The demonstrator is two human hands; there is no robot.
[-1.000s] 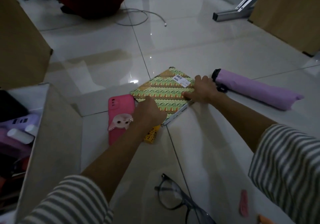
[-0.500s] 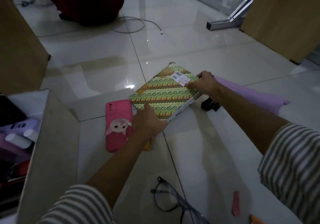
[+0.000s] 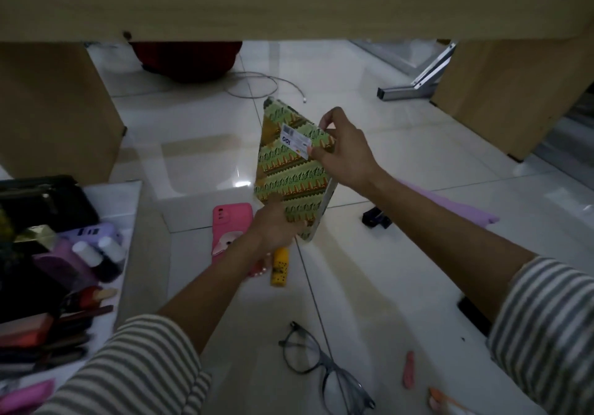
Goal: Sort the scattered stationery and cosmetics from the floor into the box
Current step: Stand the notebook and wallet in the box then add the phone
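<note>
A green batik-patterned notebook with a white price label is tilted up off the floor, held between both hands. My left hand grips its lower corner and my right hand grips its upper right edge by the label. The white box stands at the left, holding bottles, a purple item, pens and a black pouch. On the floor below the notebook lie a pink phone case and a small yellow item.
A purple folded umbrella with a black strap end lies right of the notebook. Black glasses, a pink eraser-like piece and an orange item lie near me. Wooden desk panels flank the tiled floor; a cable lies beyond.
The notebook has been lifted off the floor and tipped upright between both hands. The view has pulled back, with the desk edge now across the top.
</note>
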